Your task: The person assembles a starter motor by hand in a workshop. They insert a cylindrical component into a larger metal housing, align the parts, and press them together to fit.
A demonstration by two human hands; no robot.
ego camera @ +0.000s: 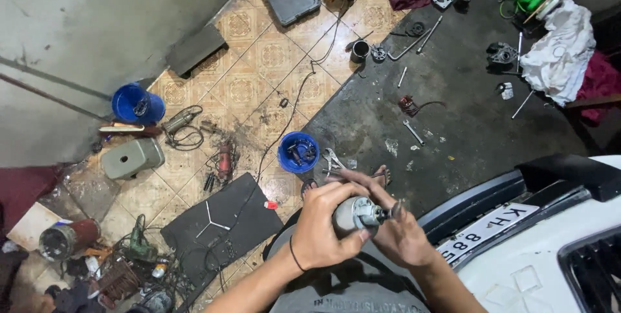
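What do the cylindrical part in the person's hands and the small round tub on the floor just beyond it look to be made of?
The cylindrical part, gripped by the left hand with the right hand at its tip, looks like bare metal: dull silver-grey with a soft sheen. The blue tub looks like moulded plastic: even, saturated colour and a smooth rim.

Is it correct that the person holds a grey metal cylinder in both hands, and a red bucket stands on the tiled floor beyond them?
Not quite: in the head view the bucket is blue. Both hands, left and right, do hold the grey metal cylinder.

Motor housing [351, 214] (dull) grey metal.
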